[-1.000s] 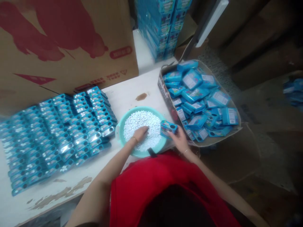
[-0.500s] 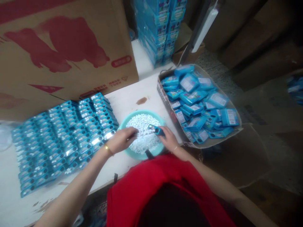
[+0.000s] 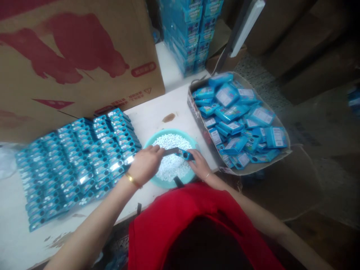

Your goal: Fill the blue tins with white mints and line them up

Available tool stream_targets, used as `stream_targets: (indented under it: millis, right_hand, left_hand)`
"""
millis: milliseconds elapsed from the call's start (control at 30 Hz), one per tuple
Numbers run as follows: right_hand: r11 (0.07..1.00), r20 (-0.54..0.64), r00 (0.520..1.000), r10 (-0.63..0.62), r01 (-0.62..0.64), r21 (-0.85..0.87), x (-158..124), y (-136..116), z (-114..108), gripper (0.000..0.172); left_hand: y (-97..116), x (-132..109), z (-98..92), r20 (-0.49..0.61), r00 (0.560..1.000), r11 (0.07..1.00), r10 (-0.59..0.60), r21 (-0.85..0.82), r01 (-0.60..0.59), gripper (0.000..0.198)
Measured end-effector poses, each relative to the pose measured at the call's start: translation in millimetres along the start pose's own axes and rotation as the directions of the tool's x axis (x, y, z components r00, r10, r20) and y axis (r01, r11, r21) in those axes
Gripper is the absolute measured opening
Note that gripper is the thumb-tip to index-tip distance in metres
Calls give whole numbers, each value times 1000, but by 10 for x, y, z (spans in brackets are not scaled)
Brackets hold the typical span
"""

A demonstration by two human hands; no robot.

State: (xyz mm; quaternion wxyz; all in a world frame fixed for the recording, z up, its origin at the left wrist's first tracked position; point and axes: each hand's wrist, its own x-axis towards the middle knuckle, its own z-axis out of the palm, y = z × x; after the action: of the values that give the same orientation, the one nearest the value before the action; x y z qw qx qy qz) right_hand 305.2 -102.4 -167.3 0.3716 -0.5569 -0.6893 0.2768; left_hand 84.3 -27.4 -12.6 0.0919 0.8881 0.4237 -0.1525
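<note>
A round turquoise basin [image 3: 149,142] holds many small white pellets [image 3: 171,168]. Over its left side, my left hand [image 3: 147,161] is closed on a thin dark strip [image 3: 170,151], whose far end meets the small blue box in my other hand. My right hand [image 3: 199,164] grips that blue box [image 3: 185,154] above the basin's right side, its end pointing left. Rows of upright small blue boxes [image 3: 78,161] stand left of the basin, some with white pellets at their tops.
A big cardboard carton [image 3: 112,37] stands behind the rows. On the right, an open carton [image 3: 195,108] is heaped with blue packets [image 3: 230,112]. Stacked blue packs [image 3: 188,37] rise at the back of the white table [image 3: 152,108]. A metal post [image 3: 230,48] stands beside them.
The dark strip now shows between my left hand and the blue box, clear of the pellets. My left hand has turned and come up from the pellets. My right hand still holds the box.
</note>
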Motion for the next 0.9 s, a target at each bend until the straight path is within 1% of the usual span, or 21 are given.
stream_targets:
  millis: [67, 133, 167, 233, 267, 333, 367, 433, 467, 533, 600, 633, 700, 767, 833, 900]
  right_hand:
    - [999, -27, 999, 43, -42, 27, -18, 18, -56, 38]
    - [996, -62, 995, 81, -78, 51, -29, 23, -120, 36]
    - [994, -81, 992, 97, -93, 55, -30, 20, -151, 35]
    - [991, -115, 986, 125, -119, 56, -29, 4, -208, 35]
    - [990, -132, 982, 138, -132, 56, -28, -6, -231, 36]
    - [984, -162, 972, 173, -164, 63, -26, -23, -267, 37]
    - [981, -173, 967, 190, -180, 69, -27, -29, -280, 37]
    - [974, -190, 956, 222, -210, 79, -28, -36, -303, 37]
    - [971, -196, 952, 235, -223, 83, -30, -37, -314, 37]
    - [968, -204, 947, 248, -234, 92, -31, -35, -334, 38]
    - [968, -205, 947, 249, -234, 96, -32, -29, -348, 38]
    - [969, -203, 948, 245, -230, 92, -31, -25, -350, 37]
    - [975, -195, 956, 221, -210, 72, -27, -16, -339, 36]
    - [984, -170, 969, 178, -174, 42, -17, -9, -301, 35]
    - [993, -122, 986, 117, -117, 10, -3, -6, -237, 36]
    - [999, -63, 997, 46, -47, -17, 14, -12, -156, 38]
  left_hand:
    - [-233, 94, 407, 5, 996, 993, -94, -77, 94, 23]
    - [-385, 221, 886, 82, 978, 963, -189, -181, 202, 25]
    - [-406, 292, 1117, 101, 976, 955, -192, -210, 209, 26]
    - [-336, 435, 1507, 122, 979, 941, -164, -278, 192, 26]
    - [-255, 504, 1656, 120, 983, 935, -138, -312, 170, 27]
    - [-58, 625, 1864, 111, 989, 911, -95, -391, 131, 28]
    - [36, 673, 1929, 103, 992, 894, -79, -432, 116, 30]
    - [171, 727, 1999, 85, 995, 855, -55, -511, 91, 34]
    - [202, 729, 2008, 77, 996, 832, -44, -549, 79, 35]
    - [191, 674, 1978, 59, 998, 790, -20, -611, 53, 36]
    - [104, 546, 1871, 43, 999, 758, 0, -652, 28, 34]
    - [44, 462, 1786, 26, 1000, 741, 8, -671, 12, 33]
    - [-84, 276, 1555, -30, 999, 708, 23, -705, -37, 32]
    - [-193, 100, 1267, -98, 994, 693, 42, -714, -99, 29]
    - [-259, -31, 963, -135, 989, 724, 66, -675, -141, 25]
    - [-273, -101, 689, -136, 986, 788, 98, -594, -160, 23]
